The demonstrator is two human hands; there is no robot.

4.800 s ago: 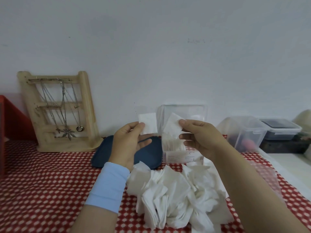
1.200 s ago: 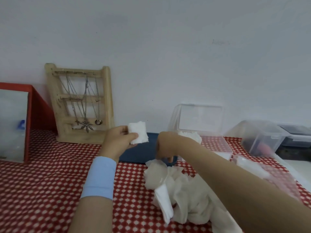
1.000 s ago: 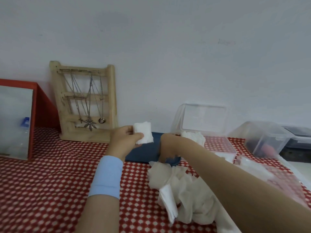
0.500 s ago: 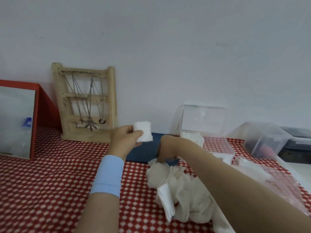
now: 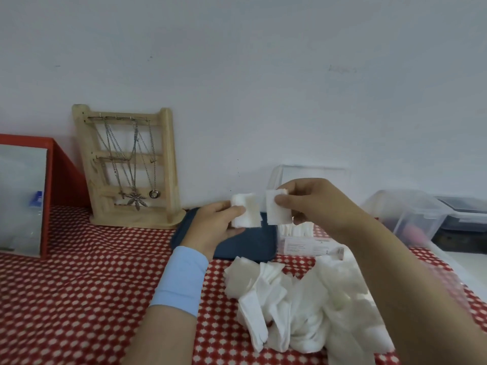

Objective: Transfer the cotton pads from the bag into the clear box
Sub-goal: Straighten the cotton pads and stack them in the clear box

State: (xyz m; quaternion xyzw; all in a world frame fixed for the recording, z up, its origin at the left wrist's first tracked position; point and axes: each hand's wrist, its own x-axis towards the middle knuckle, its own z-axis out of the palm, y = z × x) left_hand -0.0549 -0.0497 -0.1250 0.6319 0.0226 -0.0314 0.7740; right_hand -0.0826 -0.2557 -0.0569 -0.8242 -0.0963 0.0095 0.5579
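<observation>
- Shows only part of the clear box (image 5: 326, 173) near the table's back edge, the rest behind the right hand (image 5: 324, 204) and the cotton pad (image 5: 276, 214) pinched in it.
- Cannot read the print on the label (image 5: 308, 246) on the box front: too small.
- Blurs the bag (image 5: 448, 283) at the table's right edge, half covered by the right forearm.
- Hides the right side of the loose pad pile (image 5: 276, 293) under that forearm.
- Covers part of the dark pouch (image 5: 247, 246) with the left hand (image 5: 213, 225) and the pad stack (image 5: 245, 210) gripped in it.
- Cuts the red-framed mirror (image 5: 23, 201) at the picture's left edge, and the dark-lidded container (image 5: 463, 214) at its right.
</observation>
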